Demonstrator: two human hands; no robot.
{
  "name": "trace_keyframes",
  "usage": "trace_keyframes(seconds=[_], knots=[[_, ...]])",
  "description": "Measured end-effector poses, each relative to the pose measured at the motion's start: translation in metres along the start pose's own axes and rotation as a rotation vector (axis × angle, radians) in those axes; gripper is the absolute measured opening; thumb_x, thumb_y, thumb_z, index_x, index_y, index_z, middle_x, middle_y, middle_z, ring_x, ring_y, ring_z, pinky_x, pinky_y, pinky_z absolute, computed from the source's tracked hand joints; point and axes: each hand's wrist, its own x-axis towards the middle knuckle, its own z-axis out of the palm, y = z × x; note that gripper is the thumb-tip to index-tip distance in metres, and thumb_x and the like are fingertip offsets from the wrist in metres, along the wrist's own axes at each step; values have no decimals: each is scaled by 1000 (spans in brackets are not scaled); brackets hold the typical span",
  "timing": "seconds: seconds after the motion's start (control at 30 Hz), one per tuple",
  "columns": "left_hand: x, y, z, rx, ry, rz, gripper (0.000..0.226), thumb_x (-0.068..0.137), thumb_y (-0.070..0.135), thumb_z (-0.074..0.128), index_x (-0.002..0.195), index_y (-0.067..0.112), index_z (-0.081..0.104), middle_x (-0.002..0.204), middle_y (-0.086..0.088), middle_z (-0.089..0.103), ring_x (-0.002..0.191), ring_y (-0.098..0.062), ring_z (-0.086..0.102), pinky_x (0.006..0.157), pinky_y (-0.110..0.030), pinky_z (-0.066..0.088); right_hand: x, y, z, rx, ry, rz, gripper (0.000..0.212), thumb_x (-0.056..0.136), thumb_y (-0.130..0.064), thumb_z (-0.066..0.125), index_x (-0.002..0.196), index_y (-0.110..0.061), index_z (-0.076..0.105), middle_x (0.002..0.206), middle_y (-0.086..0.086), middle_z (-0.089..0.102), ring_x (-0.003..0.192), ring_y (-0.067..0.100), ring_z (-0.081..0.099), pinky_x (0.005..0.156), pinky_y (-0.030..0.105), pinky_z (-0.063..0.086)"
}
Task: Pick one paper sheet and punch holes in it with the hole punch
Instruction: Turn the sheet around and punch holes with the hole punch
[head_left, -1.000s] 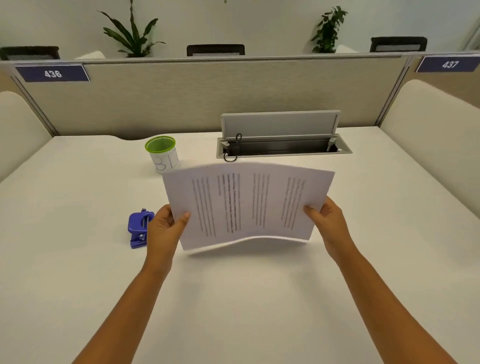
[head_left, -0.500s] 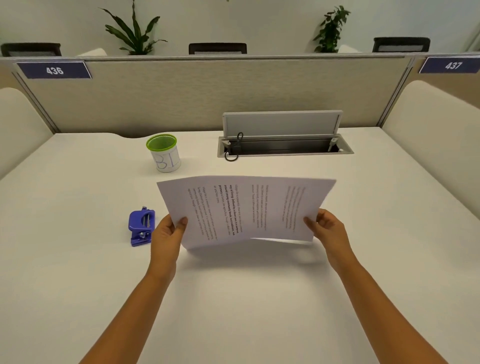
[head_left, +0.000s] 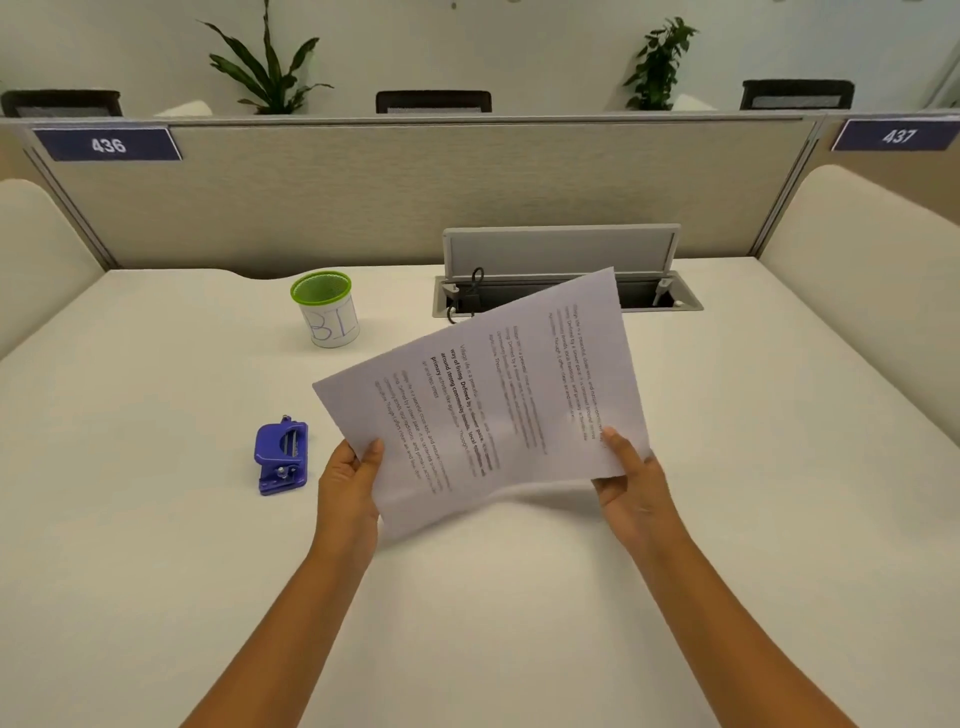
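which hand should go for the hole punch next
Left, most likely. The hole punch lies on the table just outside the left hand, while the right hand is across the paper sheet from it. The right hand's grip could keep the sheet up alone.

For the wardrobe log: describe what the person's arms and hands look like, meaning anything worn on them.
Both forearms are bare as far as the view reaches: no sleeves show. The left hand and the right hand wear no gloves, and no watch, bracelet or ring is visible on the wrists or fingers. The nails look short and unpainted. Nothing above the forearms is in view.
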Motion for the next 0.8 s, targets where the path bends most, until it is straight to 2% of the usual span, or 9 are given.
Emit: trace_keyframes(seconds=[0.1,0.17,0.27,0.37,0.43,0.5,0.73,0.8], knots=[[-6,-4,9,-96,14,-47,22,95,13,45,105,27,58,107,3,66,97,-13,63,79,-33,53,-7,10,10,147,-25,4,32,88,0,54,117,-14,58,114,7,69,105,20,65,86,31,56],[-11,-8,13,-146,11,-88,21,96,13,43,105,25,58,106,2,66,97,-14,62,81,-35,51,-9,12,16,169,-34,10,33,87,2,54,116,-13,60,114,7,69,104,21,66,88,34,55],[-17,-14,16,-202,-12,-134,23,95,11,42,106,24,58,106,2,68,95,-12,64,82,-33,56,-11,13,22,85,-34,-6,32,84,3,57,108,-16,64,105,3,73,96,19,70,85,36,57],[-20,-19,15,-223,0,-155,24,95,8,42,107,21,57,98,6,72,89,-8,68,72,-25,58,-9,12,22,69,23,-9,32,86,3,55,104,-22,64,100,-2,74,93,15,69,81,34,58],[-21,-20,15,-245,1,-163,25,94,6,42,107,19,58,93,8,74,85,-7,69,69,-25,58,-7,11,22,47,55,22,28,88,0,54,102,-24,61,93,-6,74,87,11,68,74,29,58],[-22,-20,17,-264,-7,-172,25,94,5,42,107,20,58,92,9,74,85,-7,70,72,-27,59,-8,13,23,39,51,46,27,90,-2,53,103,-24,59,88,-7,75,82,8,70,69,25,59],[-35,-35,27,-258,-63,-235,28,92,3,45,110,21,57,105,5,71,96,-11,66,84,-32,56,-19,29,34,-69,-44,34,36,92,2,48,116,-23,56,112,1,68,103,18,65,87,32,56],[-38,-38,25,-221,-86,-246,27,91,3,47,108,21,58,102,5,72,92,-11,67,78,-31,57,-18,26,35,-135,-32,7,35,92,2,46,116,-22,55,114,2,66,105,20,64,91,36,53]])
